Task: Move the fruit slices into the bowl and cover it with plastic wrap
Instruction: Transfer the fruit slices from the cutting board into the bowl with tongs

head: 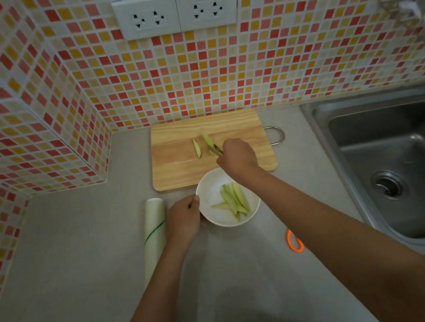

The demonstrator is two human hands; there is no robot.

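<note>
A white bowl (211, 186) holding several pale green fruit slices (234, 201) sits on the grey counter just in front of a wooden cutting board (179, 172). My left hand (184, 218) grips the bowl's left rim. Two green slices lie on the board, one alone (197, 148) and one (207, 140) further right. My right hand (237, 157) is over the board, closed on a thin metal utensil (216, 151) whose tip meets the right slice. A roll of plastic wrap (154, 233) lies left of the bowl.
A steel sink (406, 169) fills the right side. An orange scissor handle (294, 242) pokes out from under my right forearm. A faint clear sheet (226, 277) seems to lie on the counter in front of the bowl. Tiled walls close off the back and left.
</note>
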